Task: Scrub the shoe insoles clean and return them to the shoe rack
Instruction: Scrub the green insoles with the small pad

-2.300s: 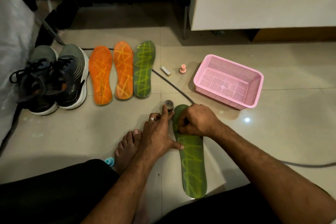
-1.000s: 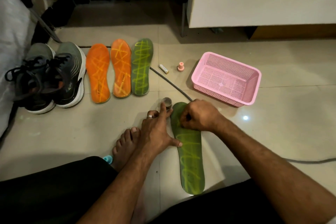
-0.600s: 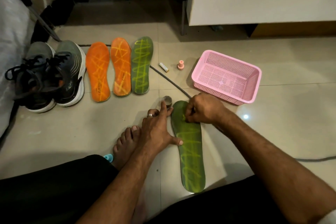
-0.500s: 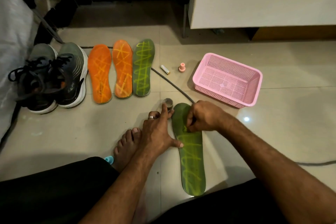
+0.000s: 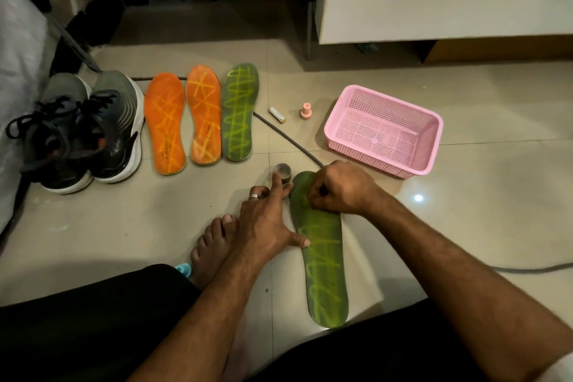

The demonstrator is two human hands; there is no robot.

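Four insoles lie on the tiled floor [image 5: 465, 226]: two orange ones [image 5: 165, 124] and a green one [image 5: 238, 112] in a row beside the shoes [image 5: 93, 130], and a second green insole [image 5: 324, 260] in front of the person. The left hand [image 5: 263, 226] lies flat with straight fingers, its thumb touching that insole's edge. The right hand [image 5: 341, 189] rests curled on the insole's toe end, pinching something too small to tell.

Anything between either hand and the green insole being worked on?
Nothing visible. The right hand sits curled on the toe end of the green insole; what it grips is hidden. The left hand lies flat beside it, thumb on its edge.
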